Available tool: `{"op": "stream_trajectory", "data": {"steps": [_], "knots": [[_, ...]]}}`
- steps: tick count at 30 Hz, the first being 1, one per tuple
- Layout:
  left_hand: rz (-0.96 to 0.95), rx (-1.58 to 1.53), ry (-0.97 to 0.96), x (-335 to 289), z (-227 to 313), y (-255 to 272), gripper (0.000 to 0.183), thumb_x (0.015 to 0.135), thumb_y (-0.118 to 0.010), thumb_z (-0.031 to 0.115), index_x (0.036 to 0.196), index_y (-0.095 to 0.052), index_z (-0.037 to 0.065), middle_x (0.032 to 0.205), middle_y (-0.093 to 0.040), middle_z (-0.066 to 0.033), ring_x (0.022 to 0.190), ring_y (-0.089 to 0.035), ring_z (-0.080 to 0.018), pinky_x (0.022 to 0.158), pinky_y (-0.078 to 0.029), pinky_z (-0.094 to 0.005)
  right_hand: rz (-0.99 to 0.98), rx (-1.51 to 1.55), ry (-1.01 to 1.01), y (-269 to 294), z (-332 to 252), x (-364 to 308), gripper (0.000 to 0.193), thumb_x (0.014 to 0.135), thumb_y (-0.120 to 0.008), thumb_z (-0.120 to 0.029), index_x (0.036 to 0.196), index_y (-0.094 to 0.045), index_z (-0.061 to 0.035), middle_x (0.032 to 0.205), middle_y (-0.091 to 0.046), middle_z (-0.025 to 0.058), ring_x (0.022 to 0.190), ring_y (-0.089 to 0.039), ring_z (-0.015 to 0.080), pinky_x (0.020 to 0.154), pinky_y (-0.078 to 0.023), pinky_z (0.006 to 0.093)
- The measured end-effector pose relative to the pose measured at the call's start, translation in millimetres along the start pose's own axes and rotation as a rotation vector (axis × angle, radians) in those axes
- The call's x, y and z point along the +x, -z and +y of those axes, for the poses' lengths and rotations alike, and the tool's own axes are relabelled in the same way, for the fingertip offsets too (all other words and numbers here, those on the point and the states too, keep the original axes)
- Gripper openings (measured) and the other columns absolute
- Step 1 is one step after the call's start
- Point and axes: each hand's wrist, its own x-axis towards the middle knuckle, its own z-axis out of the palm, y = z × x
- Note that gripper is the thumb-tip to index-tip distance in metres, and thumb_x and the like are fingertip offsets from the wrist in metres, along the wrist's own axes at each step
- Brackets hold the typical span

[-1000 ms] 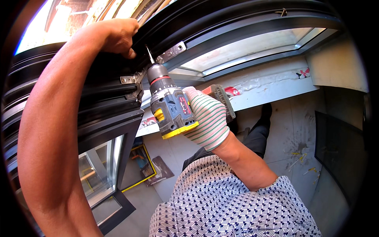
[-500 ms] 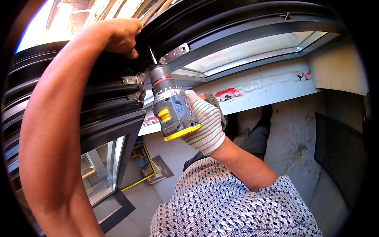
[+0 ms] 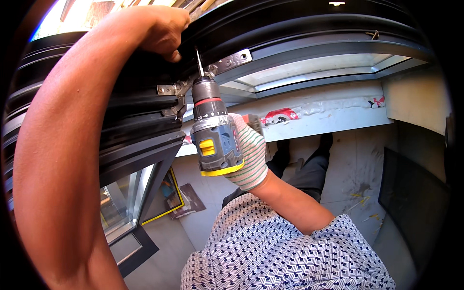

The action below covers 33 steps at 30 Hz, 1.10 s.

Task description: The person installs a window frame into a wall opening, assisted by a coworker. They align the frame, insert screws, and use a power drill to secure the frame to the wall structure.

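My right hand [image 3: 252, 157], in a striped knit work glove, grips a grey cordless drill [image 3: 215, 140] with yellow trim. The drill points up, and its bit [image 3: 199, 63] reaches the dark underside of the black window frame [image 3: 270, 36]. Beside the bit, a metal hinge arm [image 3: 233, 61] is fixed along the frame, with a second bracket [image 3: 166, 90] at the corner. My bare left hand [image 3: 164, 33] is raised to the frame left of the bit. Its fingers are curled, and whatever lies inside them is hidden.
An open window sash [image 3: 128, 203] stands at lower left. Below the frame runs a white sill [image 3: 333, 116] with red-and-white film on it. A dark mesh panel [image 3: 411, 203] leans at right. On the floor lie a yellow-edged panel [image 3: 166, 198] and a dark flat piece [image 3: 191, 200].
The view has shifted a little, so the frame and left hand sit further right. The drill now stands more upright, its bit still at the frame. Both hands keep their closed shape.
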Motion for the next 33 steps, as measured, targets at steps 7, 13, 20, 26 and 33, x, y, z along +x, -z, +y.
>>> {"op": "stream_trajectory", "data": {"steps": [7,13,20,26,33], "knots": [[0.012,-0.094,-0.054,-11.0,-1.3,0.6,0.049,0.077,-0.091,0.016,0.116,-0.067,-0.003,0.104,-0.075,-0.0224,0.106,-0.073,-0.0353,0.09,-0.056,-0.0444,0.021,-0.571,0.155,26.9,-15.8,13.8,0.045,0.075,-0.081,-0.025,0.109,-0.062,-0.0014,0.084,-0.064,0.0158,0.076,-0.068,0.0329,0.067,-0.054,0.0417],[-0.002,-0.02,-0.003,-6.8,-0.7,0.1,0.05,0.077,-0.09,0.016,0.118,-0.067,-0.002,0.103,-0.075,-0.0221,0.105,-0.073,-0.0343,0.09,-0.056,-0.044,-0.055,-0.748,0.101,37.0,-38.1,18.9,0.046,0.07,-0.087,-0.018,0.109,-0.065,-0.0047,0.085,-0.068,0.016,0.078,-0.069,0.0349,0.069,-0.055,0.0426],[0.033,-0.072,0.018,2.3,6.1,3.8,0.049,0.077,-0.09,0.016,0.116,-0.067,-0.002,0.101,-0.075,-0.022,0.103,-0.073,-0.0337,0.088,-0.056,-0.0444,-0.005,-0.691,0.092,47.3,-32.3,21.9,0.046,0.07,-0.088,-0.021,0.107,-0.067,-0.0051,0.087,-0.069,0.0149,0.077,-0.07,0.0341,0.07,-0.057,0.0401],[0.028,-0.042,-0.03,-1.2,-5.5,-6.0,0.047,0.077,-0.09,0.017,0.112,-0.067,-0.003,0.098,-0.074,-0.0213,0.1,-0.073,-0.0344,0.086,-0.056,-0.0442,-0.039,-0.718,0.103,49.3,-37.0,21.5,0.05,0.071,-0.089,-0.023,0.11,-0.064,-0.0051,0.088,-0.067,0.0157,0.081,-0.07,0.0344,0.073,-0.057,0.0404],[0.022,-0.044,-0.018,-1.5,-2.2,1.3,0.046,0.077,-0.091,0.019,0.11,-0.067,-0.002,0.099,-0.073,-0.0219,0.101,-0.072,-0.0354,0.088,-0.056,-0.0446,-0.057,-0.768,0.103,53.5,-37.7,22.5,0.052,0.071,-0.088,-0.025,0.111,-0.063,-0.0053,0.086,-0.067,0.0157,0.08,-0.07,0.034,0.072,-0.057,0.0403]]}}
